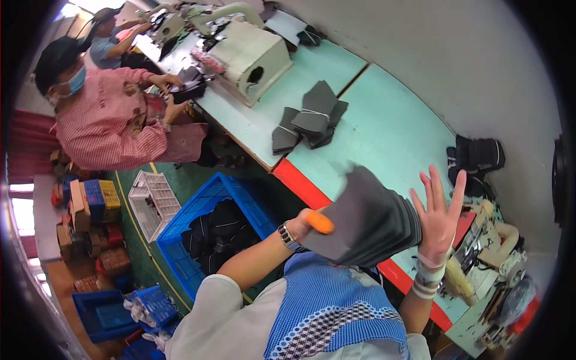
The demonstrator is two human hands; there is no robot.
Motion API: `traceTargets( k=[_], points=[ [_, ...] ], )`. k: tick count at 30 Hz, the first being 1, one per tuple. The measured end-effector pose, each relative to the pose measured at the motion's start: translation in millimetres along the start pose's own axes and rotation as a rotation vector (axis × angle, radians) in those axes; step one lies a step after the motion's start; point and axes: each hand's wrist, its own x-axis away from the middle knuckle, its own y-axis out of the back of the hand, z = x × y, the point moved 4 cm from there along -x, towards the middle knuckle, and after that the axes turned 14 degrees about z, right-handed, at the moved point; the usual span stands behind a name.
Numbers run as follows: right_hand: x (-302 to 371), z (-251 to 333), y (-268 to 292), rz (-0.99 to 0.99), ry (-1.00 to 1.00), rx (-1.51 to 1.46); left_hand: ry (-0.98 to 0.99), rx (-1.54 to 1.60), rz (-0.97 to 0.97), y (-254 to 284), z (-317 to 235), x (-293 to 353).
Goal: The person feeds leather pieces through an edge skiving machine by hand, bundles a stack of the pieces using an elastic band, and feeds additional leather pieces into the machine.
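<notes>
A thick stack of dark grey, flat cut pieces (372,222) is held up in front of my apron, its near layers blurred by motion. My left hand (305,227) grips the left edge of the stack. An orange cover sits on its thumb, and a metal watch is on the wrist. Against the right edge of the stack, my right hand (439,213) stands upright with its fingers spread wide. White bands circle that wrist. Beyond on the table lie tied bundles of similar grey pieces (315,114).
The pale green table (396,114) has a red front edge. Black bundles (477,156) and a sewing machine (486,258) are at the right. A blue crate (174,249) of black pieces and a white crate (153,204) stand on the floor. A co-worker in a red checked top (114,120) handles dark pieces.
</notes>
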Motion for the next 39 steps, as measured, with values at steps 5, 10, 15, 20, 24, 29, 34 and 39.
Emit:
traceTargets(
  k=[5, 10, 15, 20, 24, 29, 34, 39],
  points=[
    [21, -49, 40, 0.107, -0.25, -0.076, 0.182, -0.553, -0.413, 33, -2, 5],
    [69, -111, -10, -0.105, -0.546, -0.04, 0.246, -0.248, -0.617, 102, 11, -8],
    [89, -169, -6, -0.338, -0.624, 0.176, 0.204, -0.853, -0.93, 145, -9, -2],
    [74, -181, 3, -0.203, -0.738, 0.311, 0.516, -1.843, -0.677, 114, -50, -9],
    [61, -189, 4, -0.289, -0.584, 0.069, 0.434, -1.137, -0.944, 114, -56, -31],
    [72, -219, -4, -0.297, -0.588, -0.622, 0.747, -2.151, -0.931, 101, -41, -74],
    [71, -241, -15, -0.343, -0.745, -0.284, 0.827, -2.267, -1.061, 105, -23, -79],
    [74, -187, -33, -0.168, -0.374, 0.807, 0.897, -2.216, -1.066, 102, -36, -74]
  ],
)
